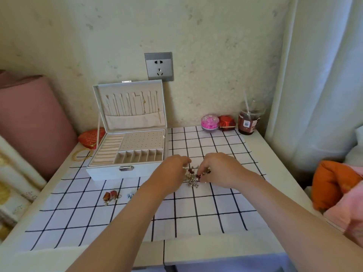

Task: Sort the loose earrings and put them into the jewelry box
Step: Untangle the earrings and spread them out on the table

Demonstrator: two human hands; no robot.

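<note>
White table against a pale speckled wall, laid with a white cloth ruled in a black grid. Bearings are taken from the cloth's centre, with the wearer at 6 o'clock.

1. Pair of red-brown drop earrings, 8 o'clock, lying side by side on the cloth. Just beside them to the right lies a small pale blue pair. Both are judged already matched and set aside.
2. Left hand, centre, fingers curled, pinching a dark red earring at the heap's far edge.
3. Right hand, centre, fingertips curled down and pinching a red-and-gold piece. How firmly it grips cannot be told.
4. Tangled heap of loose gold and silver earrings, centre, on the cloth between the two hands and not yet in the box.
5. White hinged jewelry box, 10 o'clock, lid upright. Its beige ring rolls, perforated stud panel and row of small compartments all look unfilled.
6. Red embroidered pouch and coil of gold cord, 9 to 10 o'clock, left of the box.
7. Pink domed pot, red faceted box and clear plastic cup with straw, 1 o'clock, at the wall.
8. Grey wall socket, 12 o'clock.

Step in hand: teasing pairs out of the heap. The next move calls for freeing the pinched earring without dragging its neighbours, then finding its mate.
</note>
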